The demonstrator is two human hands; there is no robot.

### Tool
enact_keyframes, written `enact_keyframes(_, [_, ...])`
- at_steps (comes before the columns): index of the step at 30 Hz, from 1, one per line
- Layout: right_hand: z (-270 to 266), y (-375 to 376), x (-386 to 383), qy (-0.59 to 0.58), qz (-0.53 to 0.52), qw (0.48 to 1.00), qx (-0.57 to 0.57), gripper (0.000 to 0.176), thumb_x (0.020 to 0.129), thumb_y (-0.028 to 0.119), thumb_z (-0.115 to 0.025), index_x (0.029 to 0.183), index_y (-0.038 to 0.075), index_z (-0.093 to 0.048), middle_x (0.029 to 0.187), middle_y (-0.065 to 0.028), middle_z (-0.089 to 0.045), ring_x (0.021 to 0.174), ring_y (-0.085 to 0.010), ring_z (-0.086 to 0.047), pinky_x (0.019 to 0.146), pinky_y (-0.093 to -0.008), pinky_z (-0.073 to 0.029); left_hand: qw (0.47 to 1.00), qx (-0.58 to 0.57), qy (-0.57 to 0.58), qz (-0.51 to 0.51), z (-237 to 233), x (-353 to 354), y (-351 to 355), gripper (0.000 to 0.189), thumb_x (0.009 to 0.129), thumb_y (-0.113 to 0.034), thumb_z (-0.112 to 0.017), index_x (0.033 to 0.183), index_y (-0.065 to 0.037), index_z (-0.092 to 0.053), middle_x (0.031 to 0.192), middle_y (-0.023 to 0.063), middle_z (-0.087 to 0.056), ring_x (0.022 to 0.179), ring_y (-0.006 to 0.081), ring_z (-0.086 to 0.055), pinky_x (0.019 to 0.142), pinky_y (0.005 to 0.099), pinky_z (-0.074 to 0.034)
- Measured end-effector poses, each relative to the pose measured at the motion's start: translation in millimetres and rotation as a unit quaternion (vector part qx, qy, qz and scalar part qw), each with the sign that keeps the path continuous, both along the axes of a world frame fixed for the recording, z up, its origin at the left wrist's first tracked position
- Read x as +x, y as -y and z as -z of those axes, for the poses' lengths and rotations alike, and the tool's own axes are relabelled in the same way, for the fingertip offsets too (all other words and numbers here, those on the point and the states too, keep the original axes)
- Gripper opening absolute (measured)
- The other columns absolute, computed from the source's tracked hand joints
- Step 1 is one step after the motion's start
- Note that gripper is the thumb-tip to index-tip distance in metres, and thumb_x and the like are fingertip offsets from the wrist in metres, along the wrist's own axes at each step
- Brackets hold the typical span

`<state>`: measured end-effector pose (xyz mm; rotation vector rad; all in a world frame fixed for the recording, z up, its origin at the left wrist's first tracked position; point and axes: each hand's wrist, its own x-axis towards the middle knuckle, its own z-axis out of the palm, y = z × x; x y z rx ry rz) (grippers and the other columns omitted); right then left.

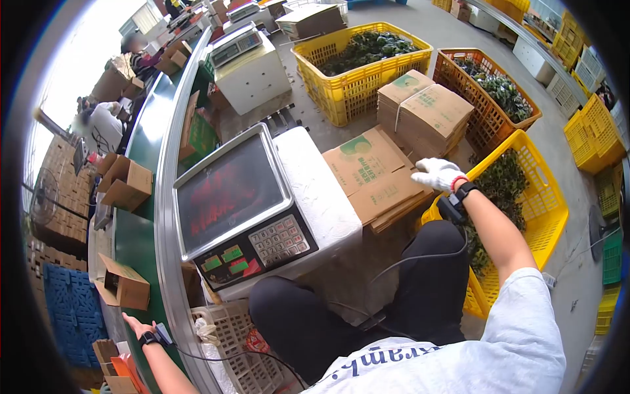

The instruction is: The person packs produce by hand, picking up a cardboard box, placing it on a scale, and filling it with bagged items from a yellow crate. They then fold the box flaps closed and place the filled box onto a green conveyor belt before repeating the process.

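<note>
We are resting our gloved right hand (438, 174) on the far corner of the flat cartons (377, 177) stacked beside the scale (239, 203). Its fingers are curling on the top sheet, though we cannot tell whether they are gripping. Our left hand (136, 324) is hovering spread and empty (bare, watch on wrist) by the green conveyor (141, 151), near an open carton (125, 284). Lifting one sheet, we judge, is calling for an edge pinch. Yellow crates (548, 203) are sitting on concrete floor.
</note>
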<state>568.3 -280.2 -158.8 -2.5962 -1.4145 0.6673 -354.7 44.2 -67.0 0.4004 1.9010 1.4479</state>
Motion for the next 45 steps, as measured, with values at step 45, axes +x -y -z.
enact_keyframes(45, [-106, 34, -34, -0.251, 0.213, 0.924, 0.194, 0.067, 0.092, 0.054, -0.065, 0.138, 0.007, -0.055, 0.126, -0.0142, -0.066, 0.099, -0.0243, -0.068, 0.076, -0.0363, -0.059, 0.768, 0.211, -0.101, 0.596, 76, 721, 133, 0.080, 0.083, -0.046, -0.083, 0.145, -0.010, -0.046, 0.129, 0.0153, -0.033, 0.124, 0.0309, -0.038, 0.109, 0.0403, -0.035])
